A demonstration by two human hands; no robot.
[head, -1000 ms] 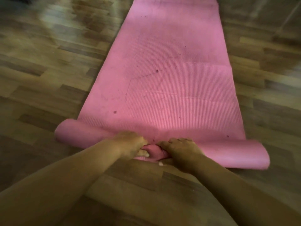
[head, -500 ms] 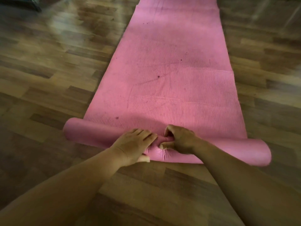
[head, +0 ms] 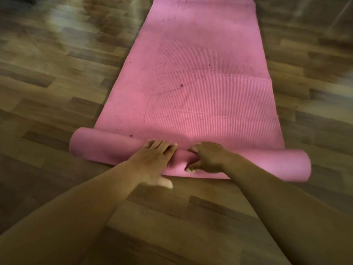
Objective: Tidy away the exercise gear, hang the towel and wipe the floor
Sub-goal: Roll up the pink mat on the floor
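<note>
Yoga mat: pink, ribbed, flat on the wooden floor, its near end rolled up.
Left hand: my fingers lie straight over the roll, pressing, no closed grip.
Right hand: my grip is curled round the roll's middle, beside the left.

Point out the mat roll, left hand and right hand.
mat roll (head: 267, 163), head view, bare right stretch of the roll
left hand (head: 152, 159), head view, back of hand
right hand (head: 208, 157), head view, knuckles
</note>
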